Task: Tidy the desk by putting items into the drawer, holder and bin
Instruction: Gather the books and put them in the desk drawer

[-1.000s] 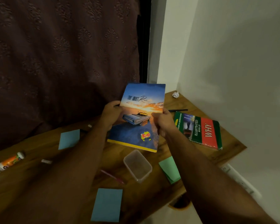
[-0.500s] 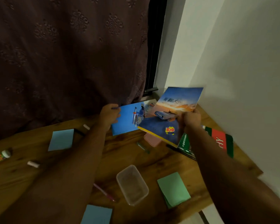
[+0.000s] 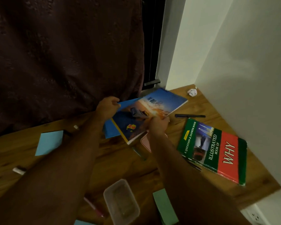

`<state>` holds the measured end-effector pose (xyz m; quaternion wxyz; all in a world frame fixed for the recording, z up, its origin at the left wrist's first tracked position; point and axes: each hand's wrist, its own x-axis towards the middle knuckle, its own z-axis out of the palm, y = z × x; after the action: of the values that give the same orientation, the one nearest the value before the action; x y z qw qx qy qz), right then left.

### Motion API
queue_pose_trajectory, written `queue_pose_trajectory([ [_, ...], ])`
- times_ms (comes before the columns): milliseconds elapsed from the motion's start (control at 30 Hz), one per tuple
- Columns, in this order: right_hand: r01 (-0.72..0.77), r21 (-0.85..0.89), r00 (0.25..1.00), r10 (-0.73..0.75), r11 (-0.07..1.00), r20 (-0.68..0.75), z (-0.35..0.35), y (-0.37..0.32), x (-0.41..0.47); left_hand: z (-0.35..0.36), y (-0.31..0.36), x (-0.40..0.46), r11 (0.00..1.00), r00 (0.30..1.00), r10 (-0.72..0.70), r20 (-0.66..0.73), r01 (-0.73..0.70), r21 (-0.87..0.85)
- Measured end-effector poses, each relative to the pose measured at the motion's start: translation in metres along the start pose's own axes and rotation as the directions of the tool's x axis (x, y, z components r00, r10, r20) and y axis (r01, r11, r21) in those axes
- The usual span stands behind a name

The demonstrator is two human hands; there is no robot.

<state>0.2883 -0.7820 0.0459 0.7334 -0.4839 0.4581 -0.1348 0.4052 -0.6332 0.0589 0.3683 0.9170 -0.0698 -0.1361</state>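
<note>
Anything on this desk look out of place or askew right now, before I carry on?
A crumpled paper ball lies loose in the desk's far corner by the wall; it looks like rubbish. The Illustrated Book of Why lies skewed, partly covering a dark pen. Nothing looks spilled or damaged.

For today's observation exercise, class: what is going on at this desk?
A person is tidying a cluttered wooden desk. The left hand pinches a plain blue notebook, while the right hand grips the car-cover notebook lying over it. A green and red book, pens, paper notes and a plastic tub still lie around.
</note>
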Motion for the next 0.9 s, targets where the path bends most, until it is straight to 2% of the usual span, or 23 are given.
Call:
queue_pose_trajectory([
  [100, 0.164, -0.044, 0.98, -0.168, 0.985, -0.108, -0.013, -0.02, 0.019, -0.001, -0.011, 0.006, 1.0, 1.0, -0.002, -0.013, 0.002, 0.005],
  [200, 0.209, -0.053, 0.97, -0.214, 0.977, -0.118, -0.032, -0.039, 0.039, 0.01, -0.023, 0.007, 0.998, 0.999, -0.045, 0.03, 0.044, 0.036],
  [267, 0.241, -0.079, 0.958, -0.25, 0.967, -0.139, -0.043, -0.044, 0.042, 0.021, -0.03, 0.005, 0.988, 0.993, -0.057, 0.105, 0.041, 0.147],
  [333, 0.245, -0.095, 0.945, -0.26, 0.965, -0.201, -0.051, -0.039, 0.047, 0.035, -0.036, 0.0, 0.958, 0.974, -0.039, 0.222, -0.027, 0.287],
  [400, 0.22, -0.105, 0.945, -0.239, 0.97, -0.222, -0.055, -0.033, 0.047, 0.048, -0.041, -0.008, 0.879, 0.953, 0.007, 0.301, -0.149, 0.454],
  [500, 0.217, -0.103, 0.95, -0.234, 0.971, -0.208, -0.057, -0.033, 0.045, 0.058, -0.042, -0.018, 0.76, 0.95, 0.067, 0.305, -0.247, 0.601],
  [667, 0.177, -0.094, 0.974, -0.188, 0.98, -0.128, -0.056, -0.036, 0.041, 0.056, -0.038, -0.018, 0.73, 0.938, 0.111, 0.33, -0.302, 0.614],
  [767, 0.155, -0.132, 0.981, -0.168, 0.979, -0.101, -0.058, -0.038, 0.04, 0.056, -0.031, -0.022, 0.685, 0.924, 0.11, 0.365, -0.337, 0.646],
  [900, 0.177, -0.094, 0.979, -0.185, 0.98, -0.085, -0.067, -0.04, 0.04, 0.06, -0.021, -0.032, 0.623, 0.916, 0.112, 0.385, -0.366, 0.691],
])
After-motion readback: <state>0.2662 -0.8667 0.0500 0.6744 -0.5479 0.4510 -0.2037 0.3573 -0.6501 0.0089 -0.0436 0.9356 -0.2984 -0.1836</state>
